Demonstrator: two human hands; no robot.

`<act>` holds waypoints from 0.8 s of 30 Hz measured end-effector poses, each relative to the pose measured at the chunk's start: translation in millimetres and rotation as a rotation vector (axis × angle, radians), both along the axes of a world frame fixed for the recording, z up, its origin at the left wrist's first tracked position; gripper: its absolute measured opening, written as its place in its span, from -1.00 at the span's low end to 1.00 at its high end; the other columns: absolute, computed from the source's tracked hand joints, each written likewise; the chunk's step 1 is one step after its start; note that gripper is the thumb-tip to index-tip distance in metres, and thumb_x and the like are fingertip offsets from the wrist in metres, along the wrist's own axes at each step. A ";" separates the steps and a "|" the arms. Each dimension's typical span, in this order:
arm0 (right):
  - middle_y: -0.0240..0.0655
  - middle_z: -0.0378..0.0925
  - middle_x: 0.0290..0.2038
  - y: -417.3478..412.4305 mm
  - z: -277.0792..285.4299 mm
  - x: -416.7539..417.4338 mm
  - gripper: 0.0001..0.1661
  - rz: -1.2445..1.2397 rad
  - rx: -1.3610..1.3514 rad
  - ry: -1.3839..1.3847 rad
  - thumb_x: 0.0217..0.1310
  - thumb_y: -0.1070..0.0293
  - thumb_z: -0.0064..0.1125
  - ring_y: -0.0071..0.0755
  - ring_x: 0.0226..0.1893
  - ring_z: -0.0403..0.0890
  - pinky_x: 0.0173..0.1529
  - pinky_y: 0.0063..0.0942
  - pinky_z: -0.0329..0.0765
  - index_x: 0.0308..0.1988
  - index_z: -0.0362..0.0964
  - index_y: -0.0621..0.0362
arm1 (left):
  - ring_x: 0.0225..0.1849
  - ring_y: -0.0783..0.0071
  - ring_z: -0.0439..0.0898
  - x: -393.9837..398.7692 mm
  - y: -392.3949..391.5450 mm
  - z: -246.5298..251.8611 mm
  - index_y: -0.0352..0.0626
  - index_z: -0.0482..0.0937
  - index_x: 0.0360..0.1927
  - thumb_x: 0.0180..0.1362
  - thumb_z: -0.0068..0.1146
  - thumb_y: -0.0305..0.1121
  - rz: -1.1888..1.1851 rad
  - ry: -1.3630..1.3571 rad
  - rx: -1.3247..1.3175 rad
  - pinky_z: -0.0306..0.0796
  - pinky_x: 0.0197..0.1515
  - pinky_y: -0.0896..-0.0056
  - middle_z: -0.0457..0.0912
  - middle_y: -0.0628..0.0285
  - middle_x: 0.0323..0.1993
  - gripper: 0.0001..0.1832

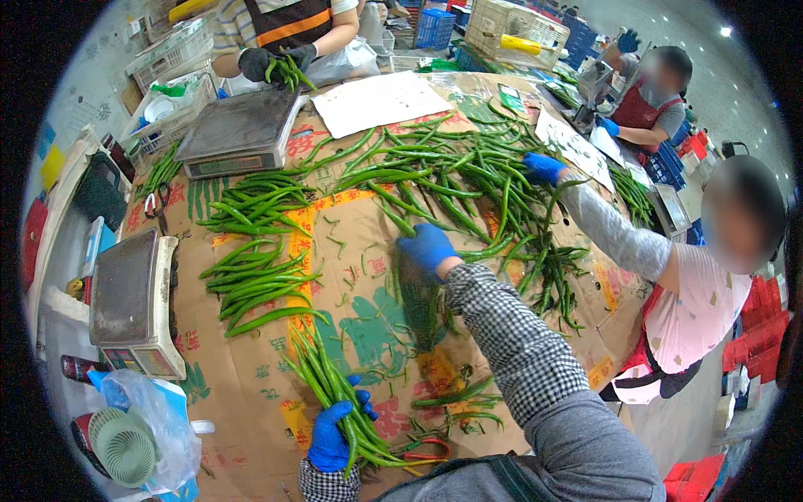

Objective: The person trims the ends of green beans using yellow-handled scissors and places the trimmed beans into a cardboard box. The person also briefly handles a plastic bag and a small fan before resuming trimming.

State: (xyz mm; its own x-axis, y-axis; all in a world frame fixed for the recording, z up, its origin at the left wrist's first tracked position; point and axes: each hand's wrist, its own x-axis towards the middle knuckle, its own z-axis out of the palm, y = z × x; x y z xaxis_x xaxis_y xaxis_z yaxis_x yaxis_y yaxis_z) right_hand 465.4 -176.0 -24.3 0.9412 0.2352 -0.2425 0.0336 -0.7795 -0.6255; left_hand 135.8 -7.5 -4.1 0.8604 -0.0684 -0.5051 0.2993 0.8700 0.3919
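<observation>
My left hand (pixel 335 430), in a blue glove, is closed around a bundle of long green chili peppers (pixel 323 370) near the table's front edge. My right hand (pixel 430 248), also blue-gloved, reaches to the middle of the table, its fingers at the stem end of a green chili pepper (pixel 395 216); whether it grips the pepper is not plain. Beyond it spreads a large loose pile of green chili peppers (pixel 464 163). Sorted rows of peppers (pixel 260 282) lie at the left. A few loose peppers (pixel 458 398) and red-handled scissors (pixel 433 450) lie close before me.
Two weighing scales, one at left (pixel 125 288), one at back (pixel 241 125), stand on the cardboard-covered table (pixel 238 376). A co-worker's gloved hand (pixel 542 168) touches the pile from the right. Another person's dark-gloved hands (pixel 276 63) hold peppers across the table. A green basket (pixel 125 445) sits lower left.
</observation>
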 end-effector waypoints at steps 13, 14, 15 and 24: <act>-0.39 0.50 -0.49 -84.8 80.2 -111.6 -0.66 -0.037 0.609 0.451 0.18 0.20 0.08 -0.54 -0.50 0.51 -0.38 -0.51 0.47 -0.12 0.48 0.17 | -0.24 0.27 0.51 -3.8 9.2 -7.7 -0.25 0.19 0.17 0.03 -0.02 -0.43 0.037 -0.032 -0.044 0.46 -0.12 0.20 0.49 0.06 -0.20 -0.43; -0.36 0.53 -0.45 -90.3 79.7 -104.9 -0.67 0.095 0.476 0.246 0.15 0.23 0.11 -0.46 -0.48 0.53 -0.35 -0.47 0.49 -0.11 0.47 0.14 | -0.23 0.27 0.51 -3.8 10.0 -6.0 -0.25 0.19 0.17 0.03 -0.02 -0.43 0.035 -0.049 -0.041 0.46 -0.12 0.20 0.49 0.06 -0.20 -0.43; -0.34 0.55 -0.41 -93.7 78.2 -99.4 -0.68 0.219 0.344 0.041 0.12 0.25 0.13 -0.39 -0.45 0.56 -0.33 -0.43 0.50 -0.10 0.47 0.10 | -0.23 0.27 0.51 -4.0 11.1 -3.5 -0.24 0.19 0.17 0.03 -0.02 -0.43 0.030 -0.065 -0.035 0.46 -0.12 0.19 0.49 0.06 -0.20 -0.43; -0.26 0.42 -0.44 -55.9 30.7 -116.0 -0.72 1.054 -0.434 -0.573 0.11 0.35 -0.07 -0.14 -0.40 0.51 -0.40 -0.23 0.47 -0.12 0.38 -0.05 | -0.25 0.27 0.52 -12.1 16.6 2.4 -0.27 0.17 0.19 0.02 -0.04 -0.44 0.070 -0.022 0.001 0.47 -0.15 0.18 0.50 0.04 -0.20 -0.41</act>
